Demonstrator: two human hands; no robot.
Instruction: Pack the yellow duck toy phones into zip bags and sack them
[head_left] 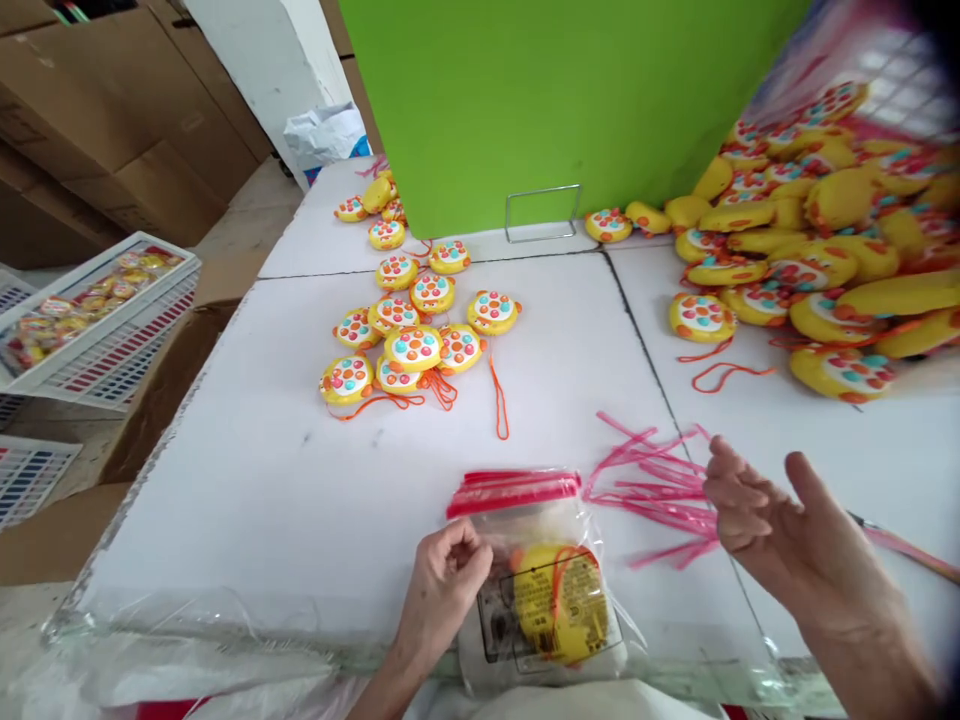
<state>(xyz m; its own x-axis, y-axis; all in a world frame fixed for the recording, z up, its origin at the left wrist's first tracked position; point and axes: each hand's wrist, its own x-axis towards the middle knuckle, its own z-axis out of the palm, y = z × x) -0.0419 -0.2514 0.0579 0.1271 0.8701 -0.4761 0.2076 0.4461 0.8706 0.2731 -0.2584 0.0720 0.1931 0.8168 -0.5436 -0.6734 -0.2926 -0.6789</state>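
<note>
At the table's front edge lies a clear zip bag (491, 635) with a pink slider strip along its top and black printing. Inside it is a yellow toy (559, 605), its plain back facing up, with an orange cord. My left hand (448, 575) is at the bag's left side, fingers curled and pinched on the plastic. To the right of the bag, my right hand (787, 550) is raised with its palm turned up and fingers apart, holding nothing. Pink plastic strips (652, 490) are spread on the table between the bag and my right hand.
Several yellow toys with coloured dots (414, 348) lie mid-table; a large heap of them (810, 250) fills the right. A green panel (555, 100) stands at the back, with a wire stand (544, 215) before it. A white basket (161, 255) holds bagged toys at left.
</note>
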